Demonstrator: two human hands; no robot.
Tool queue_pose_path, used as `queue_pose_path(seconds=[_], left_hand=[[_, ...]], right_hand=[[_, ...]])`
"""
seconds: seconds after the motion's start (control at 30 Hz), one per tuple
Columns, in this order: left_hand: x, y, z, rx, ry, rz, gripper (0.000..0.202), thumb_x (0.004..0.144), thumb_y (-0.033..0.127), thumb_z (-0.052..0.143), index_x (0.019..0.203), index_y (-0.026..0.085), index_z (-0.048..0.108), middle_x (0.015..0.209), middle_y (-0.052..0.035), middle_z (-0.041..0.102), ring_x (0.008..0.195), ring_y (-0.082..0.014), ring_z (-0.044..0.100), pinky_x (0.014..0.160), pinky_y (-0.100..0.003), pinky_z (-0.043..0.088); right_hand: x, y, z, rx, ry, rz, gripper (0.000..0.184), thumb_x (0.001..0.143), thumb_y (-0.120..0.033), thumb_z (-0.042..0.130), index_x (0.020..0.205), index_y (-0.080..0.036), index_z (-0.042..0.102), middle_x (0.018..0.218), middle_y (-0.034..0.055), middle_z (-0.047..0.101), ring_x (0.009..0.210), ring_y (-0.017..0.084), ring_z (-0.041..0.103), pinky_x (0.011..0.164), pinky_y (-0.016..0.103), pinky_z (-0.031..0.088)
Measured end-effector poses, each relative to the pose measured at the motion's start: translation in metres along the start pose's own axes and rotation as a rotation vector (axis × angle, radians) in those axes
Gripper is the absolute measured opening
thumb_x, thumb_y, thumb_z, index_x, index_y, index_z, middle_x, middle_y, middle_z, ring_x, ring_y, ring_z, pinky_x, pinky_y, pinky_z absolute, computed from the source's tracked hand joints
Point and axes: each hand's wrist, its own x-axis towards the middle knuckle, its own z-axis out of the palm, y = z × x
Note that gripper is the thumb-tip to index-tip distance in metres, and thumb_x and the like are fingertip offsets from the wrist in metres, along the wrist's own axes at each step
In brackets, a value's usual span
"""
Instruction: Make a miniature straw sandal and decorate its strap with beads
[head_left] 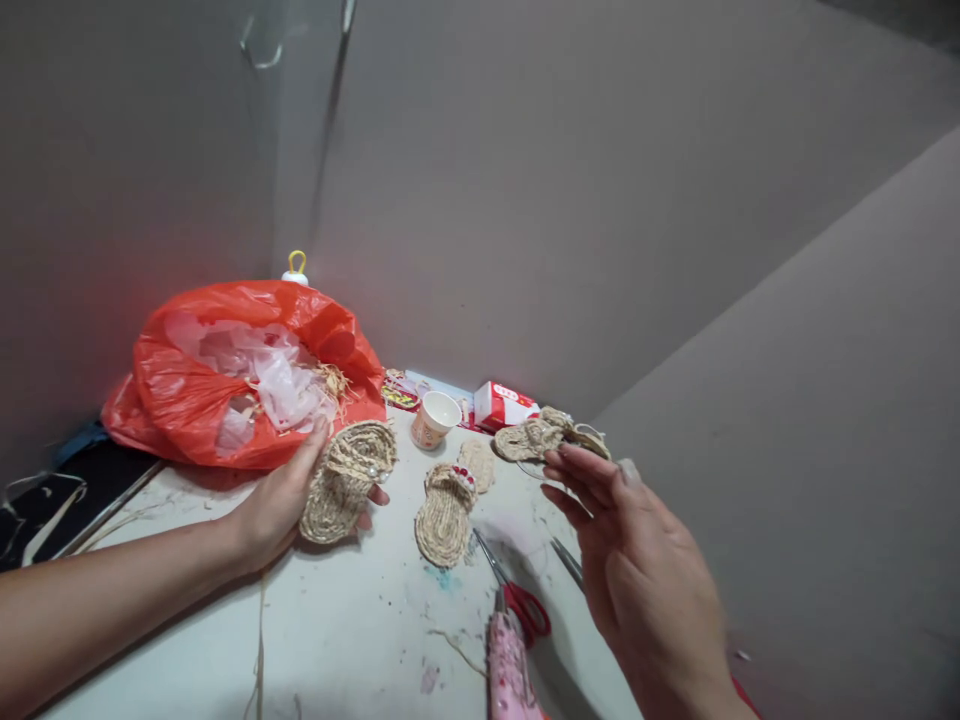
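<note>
My left hand [281,500] is wrapped around a small woven straw sandal [346,480], holding it just above the white table [337,640], next to a red plastic bag [240,370]. My right hand [637,570] hovers over the table's right side with its back toward me, fingers stretched out and close together, nothing visible in them. Its fingertips are near another straw sandal [540,435]. A third straw sandal [445,510] with red beads lies flat on the table between my hands.
Red-handled scissors [514,590] and a pink tool [510,670] lie near the front. A paper cup [435,418] and a red-and-white carton [502,403] stand at the back by the wall. Grey walls close in on the back and right.
</note>
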Motion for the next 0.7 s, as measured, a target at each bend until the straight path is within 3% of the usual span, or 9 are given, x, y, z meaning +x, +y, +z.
queue_pose_path(seconds=[0.23,0.5,0.7], left_hand=[[0.002,-0.002,-0.002,0.001,0.07,-0.043,0.065,0.09,0.063,0.035,0.114,0.009,0.063,0.095,-0.0182,0.074,0.079,-0.0282,0.071,0.081,-0.043,0.054],[0.003,-0.002,-0.002,0.006,0.026,-0.061,0.065,0.09,0.062,0.034,0.112,0.008,0.063,0.092,-0.0177,0.075,0.076,-0.0276,0.071,0.079,-0.041,0.055],[0.004,-0.004,-0.004,0.042,0.01,-0.068,0.07,0.089,0.066,0.034,0.112,0.007,0.064,0.093,-0.0197,0.074,0.075,-0.0274,0.07,0.075,-0.04,0.054]], right_hand=[[0.02,0.021,-0.012,-0.104,0.0,-0.008,0.033,0.082,-0.052,0.062,0.087,-0.021,0.073,0.095,0.0058,0.071,0.087,0.019,0.062,0.082,0.033,0.046],[0.05,0.031,0.002,-0.236,-0.085,-0.104,0.048,0.084,-0.059,0.051,0.059,-0.019,0.061,0.079,0.0054,0.069,0.079,0.019,0.063,0.075,0.031,0.05],[0.1,0.038,0.034,-0.612,-0.312,-0.212,0.024,0.083,-0.04,0.065,0.088,-0.016,0.065,0.082,0.0006,0.066,0.072,0.014,0.061,0.068,0.029,0.05]])
